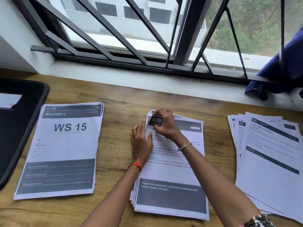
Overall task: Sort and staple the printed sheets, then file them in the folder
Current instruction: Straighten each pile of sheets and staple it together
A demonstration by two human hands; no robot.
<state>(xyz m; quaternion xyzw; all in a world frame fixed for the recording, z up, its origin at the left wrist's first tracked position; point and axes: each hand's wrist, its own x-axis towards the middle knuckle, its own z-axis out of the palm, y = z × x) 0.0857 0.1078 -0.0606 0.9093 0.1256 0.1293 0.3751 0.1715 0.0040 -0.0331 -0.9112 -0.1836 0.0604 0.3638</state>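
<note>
Left hand (pixel 141 145) lies flat on the middle stack (pixel 170 171) at six o'clock, steadying its edge; right hand (pixel 165 125) pinches the top-left corner. Sorting looks unfinished, stapling not yet begun. Next: square that corner. Black folder (pixel 24 128) waits at nine o'clock.

Left stack (pixel 65 145) "WS 15"; middle stack (pixel 170 177) "2639"; right stack (pixel 270 161) perhaps "3703".

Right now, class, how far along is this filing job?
Looks done: sorting, with WS 15 pile, middle pile and right pile apart. In hand: left hand presses middle pile, right hand pinches its top corner. Likely left: stapling, then filing; all piles lie outside the black folder.
</note>
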